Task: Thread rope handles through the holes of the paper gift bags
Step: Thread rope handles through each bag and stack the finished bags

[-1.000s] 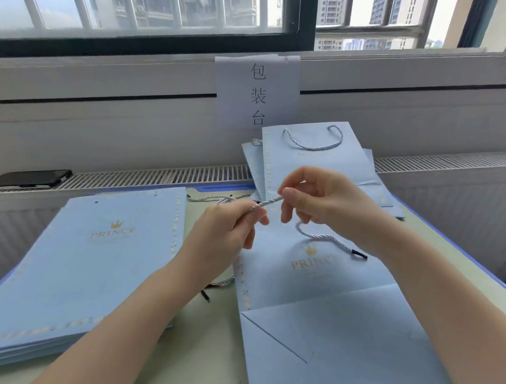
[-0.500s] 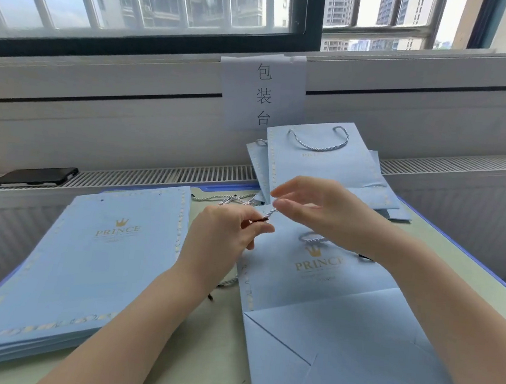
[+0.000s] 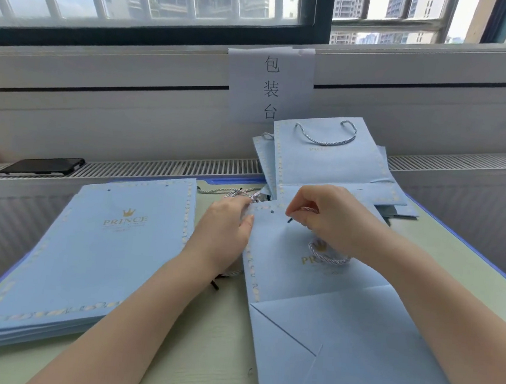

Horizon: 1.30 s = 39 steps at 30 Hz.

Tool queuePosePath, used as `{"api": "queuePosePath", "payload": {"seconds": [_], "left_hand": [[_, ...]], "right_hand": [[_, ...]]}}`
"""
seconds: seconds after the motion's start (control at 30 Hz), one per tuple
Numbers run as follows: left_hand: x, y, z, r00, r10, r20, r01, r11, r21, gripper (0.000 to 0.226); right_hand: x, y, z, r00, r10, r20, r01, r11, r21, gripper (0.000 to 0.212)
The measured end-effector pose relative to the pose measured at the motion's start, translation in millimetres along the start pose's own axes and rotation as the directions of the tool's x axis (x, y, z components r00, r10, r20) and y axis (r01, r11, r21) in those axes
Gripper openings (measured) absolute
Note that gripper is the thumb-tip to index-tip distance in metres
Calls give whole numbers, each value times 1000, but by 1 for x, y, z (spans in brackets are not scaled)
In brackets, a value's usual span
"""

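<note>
A flat light-blue paper gift bag point(image 3: 313, 289) lies in front of me, with a punched hole point(image 3: 272, 212) near its top edge. My right hand point(image 3: 325, 219) pinches a grey-white twisted rope handle point(image 3: 327, 256) near its black tip, which points at the bag just right of the hole. The rest of the rope loops over the gold logo. My left hand point(image 3: 227, 229) rests at the bag's top left corner, fingers on its edge. Whether it also holds the loose ropes point(image 3: 239, 193) there is unclear.
A stack of flat blue bags point(image 3: 93, 254) lies at the left. Bags with handles fitted point(image 3: 328, 155) lean against the radiator ledge behind. A black phone point(image 3: 41, 165) lies on the ledge at far left. A paper sign point(image 3: 268, 86) hangs under the window.
Both hands have dropped from mid-air to the bag's top edge. My left hand let go of the rope and moved onto the bag's corner; my right brought the rope tip beside the hole.
</note>
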State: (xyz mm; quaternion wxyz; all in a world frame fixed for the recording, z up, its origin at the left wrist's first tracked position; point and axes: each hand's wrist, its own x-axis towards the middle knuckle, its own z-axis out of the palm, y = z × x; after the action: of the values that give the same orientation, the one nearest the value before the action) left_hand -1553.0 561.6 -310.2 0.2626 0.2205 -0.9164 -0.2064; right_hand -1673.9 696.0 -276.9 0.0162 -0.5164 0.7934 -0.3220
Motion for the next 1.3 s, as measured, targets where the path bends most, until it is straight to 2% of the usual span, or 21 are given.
{"api": "queuePosePath", "payload": {"seconds": [0.1,0.33,0.5,0.63,0.8,0.93,1.1,1.2,1.3], "left_hand": [[0,-2,2,998,-59,33,61,996,-61,34],[1,2,-5,996,-51,-78,37,985,-171,16],[-1,12,-6,978,4,-207,-45,979,-198,12],[-2,15,-7,977,-8,-212,-55,956,-289,11],[-2,20,-11,976,-96,-196,-7,885,-466,22],[-3,22,-15,975,-138,-171,25,843,-538,19],[-2,20,-18,968,-223,-120,97,764,-638,13],[-4,22,-21,975,-173,-139,45,767,-640,14],[-4,24,-26,984,-106,-144,-26,711,-702,12]], "right_hand": [[-1,0,4,997,41,67,-42,999,20,15],[-3,-6,10,995,-20,-95,38,981,192,11],[0,-5,22,954,-148,-262,160,987,25,3],[0,-7,30,879,-292,-377,284,956,-76,3],[0,-11,33,813,-343,-470,335,936,-104,6],[1,-13,36,808,-384,-446,369,921,-123,7],[4,-7,31,891,-325,-317,347,938,14,7],[4,-5,29,906,-292,-305,327,943,68,10],[2,-8,26,883,-288,-371,326,945,42,14]]}}
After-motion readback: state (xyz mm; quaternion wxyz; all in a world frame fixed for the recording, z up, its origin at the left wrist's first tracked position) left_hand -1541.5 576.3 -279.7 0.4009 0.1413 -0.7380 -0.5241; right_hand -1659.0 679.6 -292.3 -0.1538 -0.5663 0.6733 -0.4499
